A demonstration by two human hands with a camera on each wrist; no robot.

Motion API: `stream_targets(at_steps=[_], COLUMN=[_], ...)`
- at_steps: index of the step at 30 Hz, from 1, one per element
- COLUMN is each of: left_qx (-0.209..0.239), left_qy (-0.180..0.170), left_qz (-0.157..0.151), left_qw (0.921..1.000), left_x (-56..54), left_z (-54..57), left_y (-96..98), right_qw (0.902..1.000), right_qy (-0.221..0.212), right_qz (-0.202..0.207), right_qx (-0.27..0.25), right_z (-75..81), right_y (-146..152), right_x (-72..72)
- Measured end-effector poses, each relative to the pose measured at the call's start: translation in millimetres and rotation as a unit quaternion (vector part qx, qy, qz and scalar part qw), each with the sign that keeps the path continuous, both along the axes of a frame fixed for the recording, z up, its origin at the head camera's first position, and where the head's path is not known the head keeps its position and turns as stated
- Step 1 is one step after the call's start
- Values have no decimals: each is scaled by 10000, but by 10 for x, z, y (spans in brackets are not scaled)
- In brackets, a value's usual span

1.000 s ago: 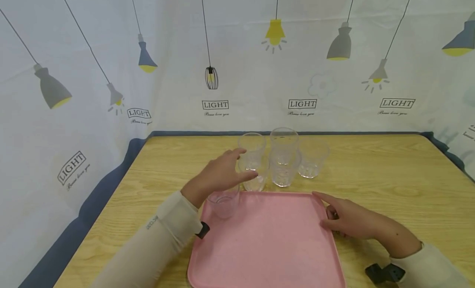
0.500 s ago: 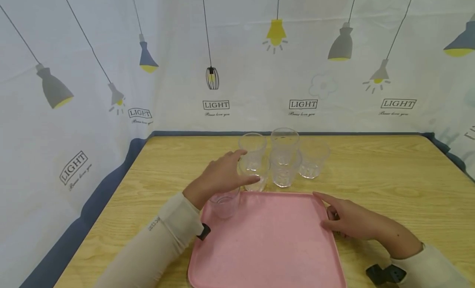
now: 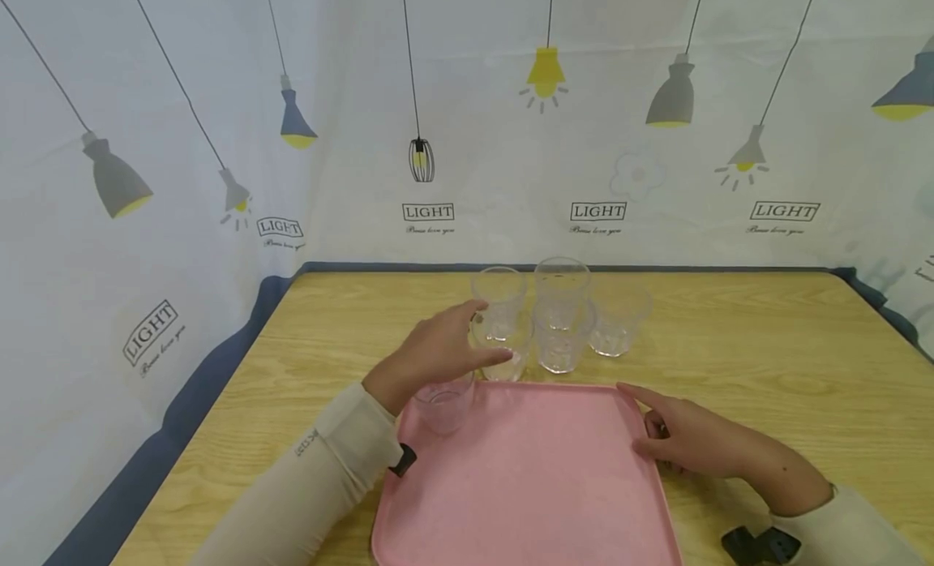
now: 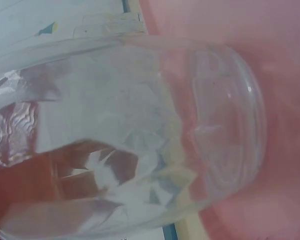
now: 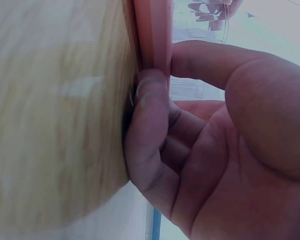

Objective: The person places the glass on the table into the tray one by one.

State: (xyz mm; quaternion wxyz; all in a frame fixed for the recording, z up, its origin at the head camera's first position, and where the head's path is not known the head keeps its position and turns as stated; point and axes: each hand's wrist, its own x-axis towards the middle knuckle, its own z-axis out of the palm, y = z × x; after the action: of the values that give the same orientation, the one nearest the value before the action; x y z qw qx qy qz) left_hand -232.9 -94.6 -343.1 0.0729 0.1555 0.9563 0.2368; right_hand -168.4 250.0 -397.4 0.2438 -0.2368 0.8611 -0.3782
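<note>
My left hand (image 3: pixel 441 343) is curled around a clear drinking glass (image 3: pixel 505 370) just beyond the tray's far edge, thumb across its near side. Another clear glass (image 3: pixel 443 412) stands on the far left corner of the pink tray (image 3: pixel 533 477), below my left wrist. That glass (image 4: pixel 215 120) fills much of the left wrist view, and the held one is largely hidden behind it. With my right hand (image 3: pixel 693 436) I pinch the tray's right rim near the far corner. In the right wrist view, the thumb lies on top of the tray edge (image 5: pixel 155 35) and curled fingers sit under it.
Beside and behind the held glass stand several more clear glasses, among them a back left one (image 3: pixel 499 284), a middle one (image 3: pixel 560 357) and a right one (image 3: pixel 614 335). The wooden table (image 3: pixel 766 347) meets a white lamp-print curtain (image 3: pixel 511 169) at its back and left.
The view has tilted slightly, shifting everything a little down in the picture. Both hands, the glasses and the tray keep practically the same places relative to each other.
</note>
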Motion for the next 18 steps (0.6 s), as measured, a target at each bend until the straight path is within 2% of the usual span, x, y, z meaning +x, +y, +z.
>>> stream_targets(at_steps=[18], left_qx=[288], left_qy=[-78], left_qz=[-13], left_qw=[9996], left_x=[1], left_z=[7], left_y=[9], right_qw=[10000], right_qy=[71], right_qz=[2], right_qx=[-7], right_z=[2], right_y=[-11], right_x=[4])
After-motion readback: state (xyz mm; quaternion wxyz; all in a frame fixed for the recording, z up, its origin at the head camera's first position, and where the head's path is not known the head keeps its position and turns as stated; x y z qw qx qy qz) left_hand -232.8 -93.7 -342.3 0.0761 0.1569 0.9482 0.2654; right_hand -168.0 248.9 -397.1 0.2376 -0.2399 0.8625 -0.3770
